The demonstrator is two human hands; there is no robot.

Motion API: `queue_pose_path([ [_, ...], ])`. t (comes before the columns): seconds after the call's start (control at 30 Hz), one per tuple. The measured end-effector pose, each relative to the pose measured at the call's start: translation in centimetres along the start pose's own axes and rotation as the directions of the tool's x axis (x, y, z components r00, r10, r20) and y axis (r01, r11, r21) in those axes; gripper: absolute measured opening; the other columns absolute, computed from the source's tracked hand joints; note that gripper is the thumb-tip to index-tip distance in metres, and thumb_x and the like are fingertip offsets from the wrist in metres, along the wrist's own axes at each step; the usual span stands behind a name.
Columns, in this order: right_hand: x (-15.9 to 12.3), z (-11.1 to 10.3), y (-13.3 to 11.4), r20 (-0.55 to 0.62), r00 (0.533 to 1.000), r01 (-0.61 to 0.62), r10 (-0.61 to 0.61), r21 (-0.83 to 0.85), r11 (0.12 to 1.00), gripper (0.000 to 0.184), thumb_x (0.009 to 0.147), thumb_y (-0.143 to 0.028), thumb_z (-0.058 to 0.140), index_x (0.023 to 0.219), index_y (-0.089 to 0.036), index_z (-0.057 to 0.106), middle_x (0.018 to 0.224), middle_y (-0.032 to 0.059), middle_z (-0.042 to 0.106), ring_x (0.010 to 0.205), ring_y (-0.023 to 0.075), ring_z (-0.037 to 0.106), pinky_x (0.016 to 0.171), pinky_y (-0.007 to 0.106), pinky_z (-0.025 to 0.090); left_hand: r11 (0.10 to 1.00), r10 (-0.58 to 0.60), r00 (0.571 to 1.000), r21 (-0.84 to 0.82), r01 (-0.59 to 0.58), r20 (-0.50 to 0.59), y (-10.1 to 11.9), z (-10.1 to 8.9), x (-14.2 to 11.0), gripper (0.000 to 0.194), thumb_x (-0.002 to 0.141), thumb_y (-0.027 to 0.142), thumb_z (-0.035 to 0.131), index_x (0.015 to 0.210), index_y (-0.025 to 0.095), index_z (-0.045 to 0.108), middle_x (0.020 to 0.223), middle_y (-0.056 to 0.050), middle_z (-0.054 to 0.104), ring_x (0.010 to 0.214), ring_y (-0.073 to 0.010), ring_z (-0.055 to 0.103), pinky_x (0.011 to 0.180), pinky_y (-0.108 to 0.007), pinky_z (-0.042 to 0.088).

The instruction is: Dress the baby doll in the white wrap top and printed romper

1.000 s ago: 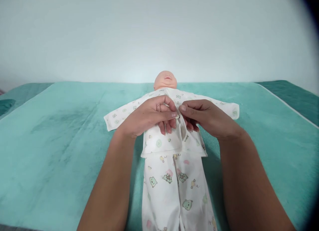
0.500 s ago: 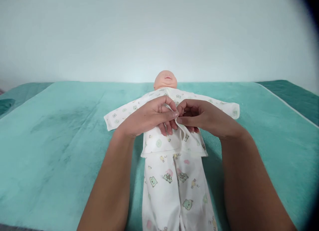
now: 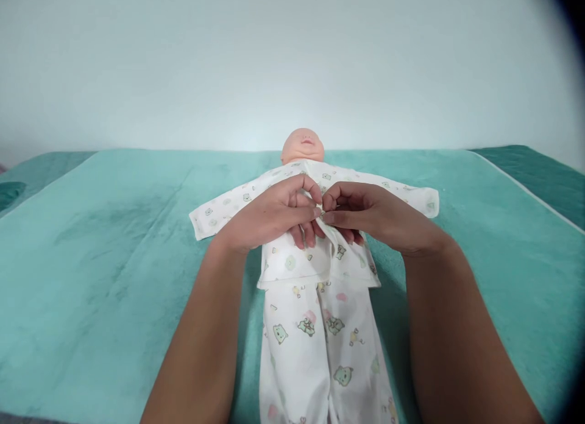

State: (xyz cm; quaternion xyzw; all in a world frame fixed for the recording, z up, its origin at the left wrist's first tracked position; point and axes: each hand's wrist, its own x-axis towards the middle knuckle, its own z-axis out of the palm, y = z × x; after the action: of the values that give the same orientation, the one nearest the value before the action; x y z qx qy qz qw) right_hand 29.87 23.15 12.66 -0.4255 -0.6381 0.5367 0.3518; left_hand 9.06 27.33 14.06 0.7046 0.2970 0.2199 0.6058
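A baby doll (image 3: pixel 302 146) lies on its back, its head away from me. It wears a white printed jacket (image 3: pixel 292 268) with the sleeves spread out, and matching trousers (image 3: pixel 297 351). Over the chest, my left hand (image 3: pixel 292 211) pinches one front edge of the jacket between thumb and forefinger, its other fingers curled below. Close beside it, my right hand (image 3: pixel 354 208) pinches the facing edge. The fingertips of both hands nearly meet at the front opening. Whatever fastener may lie between them is hidden.
A light green fleece blanket (image 3: pixel 114 278) spreads under the doll. Darker green quilted cloth (image 3: pixel 539 174) shows at the right and left back corners. A pale wall (image 3: pixel 292 58) rises behind the far edge.
The jacket's front edge, which curled open below my fingers, now lies flatter against the other side. My fingertips have shifted slightly; both hands stay over the chest.
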Motion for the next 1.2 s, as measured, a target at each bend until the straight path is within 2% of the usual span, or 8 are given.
queue_pose_path([
  [0.27,0.1,-0.3,0.5,-0.019,1.0,0.0,0.001,0.034,0.999,0.011,0.089,-0.029,0.067,0.088,-0.02,0.061,0.063,-0.0036,0.057,0.052,0.0085,0.053,0.046,0.021,0.04,0.998,0.039,0.998,-0.041,-0.037,0.057,-0.2,-0.4,-0.1,0.011,0.093,0.026,0.062,0.095,0.02,0.053,0.07,0.0,0.071,0.061,-0.014,0.07,0.054,-0.023,0.055],
  [0.63,0.2,-0.4,0.9,-0.013,1.0,0.019,-0.018,0.063,0.998,0.016,0.089,-0.035,0.07,0.09,-0.02,0.066,0.058,-0.0035,0.056,0.051,0.0091,0.052,0.046,0.021,0.038,0.998,0.049,0.994,-0.042,-0.045,0.097,-0.3,-0.6,-0.2,0.012,0.092,0.025,0.065,0.098,0.018,0.057,0.077,-0.002,0.074,0.064,-0.0137,0.071,0.056,-0.022,0.056],
  [0.77,0.1,-0.3,0.7,-0.038,0.999,0.003,-0.001,0.034,0.999,0.022,0.086,-0.04,0.072,0.087,-0.019,0.065,0.064,-0.002,0.059,0.053,0.0095,0.054,0.047,0.022,0.04,0.999,0.042,0.993,-0.026,-0.04,0.112,-0.2,-0.8,-0.4,0.013,0.092,0.024,0.065,0.101,0.018,0.058,0.079,-0.003,0.075,0.065,-0.0135,0.071,0.057,-0.023,0.057],
  [0.9,-0.5,-0.5,-0.3,-0.005,0.999,-0.045,0.045,-0.055,0.997,0.029,0.087,-0.046,0.07,0.079,-0.019,0.063,0.065,-0.0011,0.06,0.053,0.0099,0.056,0.048,0.023,0.042,1.0,0.016,0.986,-0.012,-0.014,0.166,-0.2,-1.5,-0.7,0.017,0.092,0.029,0.065,0.104,0.018,0.058,0.08,-0.004,0.075,0.064,-0.0141,0.07,0.052,-0.021,0.054],
  [1.03,-1.6,-0.4,-1.6,0.077,0.982,-0.151,0.173,-0.235,0.96,0.031,0.083,-0.05,0.072,0.078,-0.02,0.066,0.066,-0.0005,0.06,0.056,0.0115,0.056,0.048,0.024,0.043,0.999,-0.049,0.975,0.022,0.045,0.217,0.0,-1.9,-1.0,0.022,0.09,0.035,0.067,0.103,0.018,0.062,0.082,-0.006,0.075,0.065,-0.0154,0.071,0.047,-0.02,0.052],
  [1.1,-2.0,0.0,-2.0,0.058,0.976,-0.179,0.208,-0.316,0.932,0.03,0.08,-0.05,0.074,0.075,-0.022,0.066,0.064,-0.0009,0.059,0.055,0.0119,0.055,0.045,0.024,0.039,0.997,-0.08,0.967,0.041,0.072,0.241,0.1,-1.9,-1.1,0.023,0.089,0.036,0.068,0.102,0.017,0.064,0.083,-0.007,0.075,0.066,-0.0161,0.072,0.046,-0.02,0.051],
  [1.2,-2.2,0.8,-2.3,-0.001,0.981,-0.179,0.195,-0.408,0.895,0.03,0.079,-0.046,0.075,0.067,-0.022,0.063,0.058,-0.0017,0.055,0.049,0.0105,0.047,0.041,0.026,0.03,0.995,-0.095,0.96,0.049,0.085,0.263,0.3,-1.8,-1.1,0.023,0.089,0.036,0.067,0.1,0.016,0.065,0.082,-0.007,0.075,0.066,-0.0165,0.072,0.043,-0.019,0.049],
])
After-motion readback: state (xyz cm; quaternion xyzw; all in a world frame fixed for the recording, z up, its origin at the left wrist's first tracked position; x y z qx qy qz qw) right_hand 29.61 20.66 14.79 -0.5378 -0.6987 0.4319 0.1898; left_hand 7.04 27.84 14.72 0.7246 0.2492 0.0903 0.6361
